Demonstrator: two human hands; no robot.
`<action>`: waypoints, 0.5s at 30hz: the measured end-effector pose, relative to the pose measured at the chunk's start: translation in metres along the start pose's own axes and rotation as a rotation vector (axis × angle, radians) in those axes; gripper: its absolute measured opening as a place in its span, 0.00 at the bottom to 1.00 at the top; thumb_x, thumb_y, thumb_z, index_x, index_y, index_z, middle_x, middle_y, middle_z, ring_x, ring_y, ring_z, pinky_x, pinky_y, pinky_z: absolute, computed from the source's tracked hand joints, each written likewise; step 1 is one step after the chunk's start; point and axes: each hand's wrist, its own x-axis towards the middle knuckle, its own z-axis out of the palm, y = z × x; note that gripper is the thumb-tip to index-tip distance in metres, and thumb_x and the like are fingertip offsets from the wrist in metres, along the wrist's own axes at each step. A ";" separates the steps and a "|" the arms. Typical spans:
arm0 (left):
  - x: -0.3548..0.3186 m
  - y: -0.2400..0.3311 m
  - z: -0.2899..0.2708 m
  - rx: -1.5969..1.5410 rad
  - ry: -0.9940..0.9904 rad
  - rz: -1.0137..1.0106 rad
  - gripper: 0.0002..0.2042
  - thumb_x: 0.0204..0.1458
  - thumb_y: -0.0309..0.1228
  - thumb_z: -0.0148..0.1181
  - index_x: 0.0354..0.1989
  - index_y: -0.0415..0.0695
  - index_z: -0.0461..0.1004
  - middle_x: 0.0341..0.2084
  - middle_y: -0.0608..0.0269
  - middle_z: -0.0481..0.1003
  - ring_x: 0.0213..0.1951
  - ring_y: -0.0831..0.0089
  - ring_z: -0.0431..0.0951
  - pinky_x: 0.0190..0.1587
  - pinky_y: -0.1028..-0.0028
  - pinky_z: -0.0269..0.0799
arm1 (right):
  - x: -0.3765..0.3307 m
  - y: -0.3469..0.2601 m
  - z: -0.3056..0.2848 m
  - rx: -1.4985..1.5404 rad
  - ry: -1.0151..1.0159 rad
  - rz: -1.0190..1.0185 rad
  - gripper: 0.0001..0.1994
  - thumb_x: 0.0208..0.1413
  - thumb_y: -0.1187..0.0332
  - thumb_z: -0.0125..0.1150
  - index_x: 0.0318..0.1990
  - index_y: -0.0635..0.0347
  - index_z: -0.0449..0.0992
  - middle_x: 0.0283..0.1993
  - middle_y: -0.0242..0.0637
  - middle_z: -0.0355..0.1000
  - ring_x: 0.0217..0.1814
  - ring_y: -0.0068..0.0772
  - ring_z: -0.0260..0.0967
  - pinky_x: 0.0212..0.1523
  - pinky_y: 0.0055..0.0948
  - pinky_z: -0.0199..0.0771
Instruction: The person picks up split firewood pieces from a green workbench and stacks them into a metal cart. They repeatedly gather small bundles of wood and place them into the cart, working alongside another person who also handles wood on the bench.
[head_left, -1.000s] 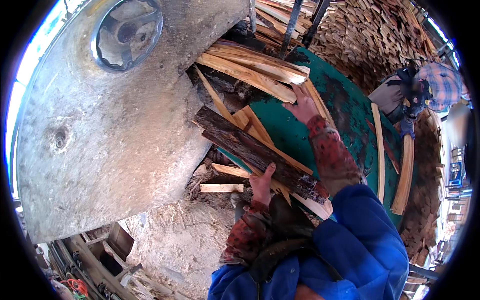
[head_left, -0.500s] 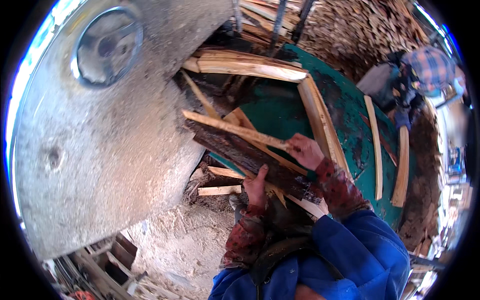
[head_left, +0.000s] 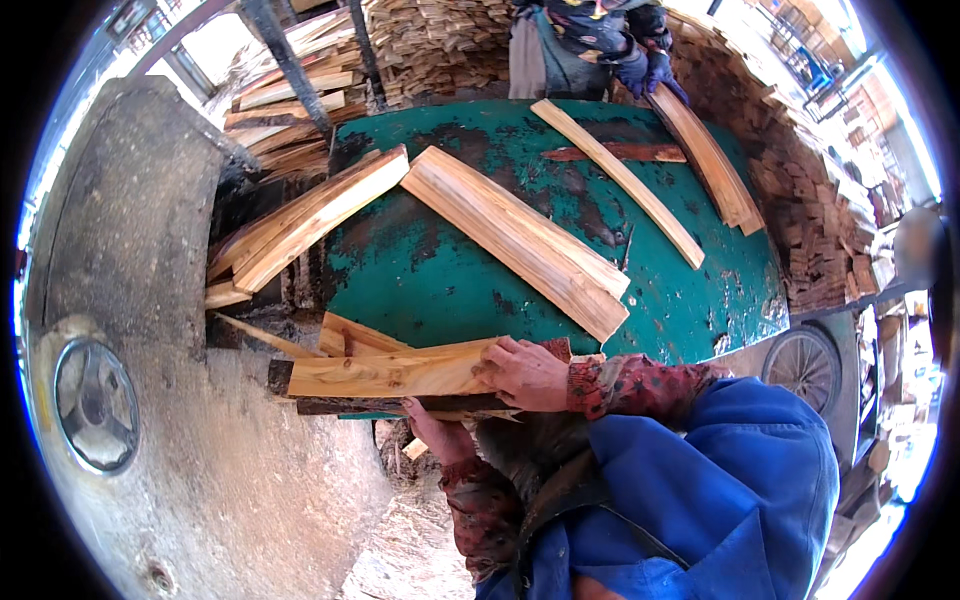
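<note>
The right hand (head_left: 530, 375) has its fingers (head_left: 498, 360) bent closed over the right part of a pale board (head_left: 400, 372), gripping it by its upper face and edge; the left hand (head_left: 440, 436) is below it, its thumb against the near side of a dark bark-edged board (head_left: 345, 406), held from beneath, with the other fingers out of sight under the wood; the pale board lies along the top of the bark-edged one, both reaching leftward across the near edge of the green tabletop (head_left: 430, 290); just behind them a wedge-shaped offcut (head_left: 352, 337) shows.

Farther out, a wide plank (head_left: 510, 240) lies slantwise on the tabletop; left of it, split planks (head_left: 325, 220) stretch past the tabletop's left edge; to the right, a narrow strip (head_left: 625, 187) crosses near a reddish strip (head_left: 640, 152); beyond, a co-worker's gloved hands (head_left: 655, 75) are at the far end of a long plank (head_left: 705, 155); at the far left, a metal handwheel (head_left: 95, 405) is set beside a grey panel (head_left: 130, 230); stacked wood (head_left: 445, 45) rises behind.
</note>
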 end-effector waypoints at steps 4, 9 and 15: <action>-0.004 0.008 0.024 0.126 0.166 -0.036 0.32 0.54 0.39 0.65 0.61 0.33 0.60 0.53 0.49 0.70 0.49 0.60 0.75 0.50 0.60 0.75 | -0.003 0.005 -0.002 0.061 0.015 -0.042 0.21 0.47 0.66 0.67 0.51 0.56 0.74 0.51 0.40 0.64 0.54 0.45 0.63 0.50 0.41 0.71; -0.002 0.006 0.024 0.125 0.177 0.044 0.32 0.50 0.35 0.66 0.59 0.32 0.61 0.50 0.50 0.71 0.47 0.61 0.76 0.49 0.61 0.76 | 0.008 0.060 -0.055 0.139 0.327 -0.043 0.14 0.50 0.66 0.68 0.43 0.60 0.77 0.37 0.43 0.73 0.42 0.46 0.73 0.43 0.41 0.76; -0.003 0.003 0.028 0.178 0.220 0.059 0.30 0.51 0.38 0.66 0.58 0.32 0.64 0.49 0.52 0.72 0.46 0.63 0.76 0.49 0.64 0.76 | 0.005 0.253 -0.132 -0.286 0.551 0.345 0.22 0.45 0.57 0.68 0.45 0.61 0.77 0.43 0.48 0.72 0.50 0.51 0.70 0.52 0.44 0.72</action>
